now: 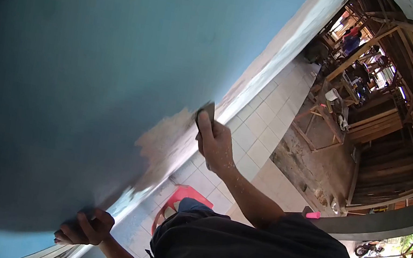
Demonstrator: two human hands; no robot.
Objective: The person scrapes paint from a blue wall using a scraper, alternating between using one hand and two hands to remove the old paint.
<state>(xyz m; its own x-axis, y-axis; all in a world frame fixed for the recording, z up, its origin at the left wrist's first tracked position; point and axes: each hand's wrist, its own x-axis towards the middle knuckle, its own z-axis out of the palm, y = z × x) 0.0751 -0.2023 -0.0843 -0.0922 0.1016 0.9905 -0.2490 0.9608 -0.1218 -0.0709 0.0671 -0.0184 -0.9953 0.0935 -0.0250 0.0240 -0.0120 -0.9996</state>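
Observation:
A blue wall (pixel 137 52) fills the left side of the view, with a bare, pale brownish patch (pixel 169 136) near its edge. My right hand (pixel 216 144) grips a flat dark scraper (pixel 208 113), thumb pressed on its face, beside the upper end of the patch. Lower left, my left hand (pixel 86 227) is against the shaded lower part of the wall with its fingers bent. Whether something dark lies under those fingers is too dim to make out.
Below me is a red plastic chair (pixel 194 195) on the tiled floor (pixel 258 132). To the right are a wooden work table (pixel 328 119), a pink object (pixel 313 215) on a dark ledge, and a motorbike (pixel 369 248) outside.

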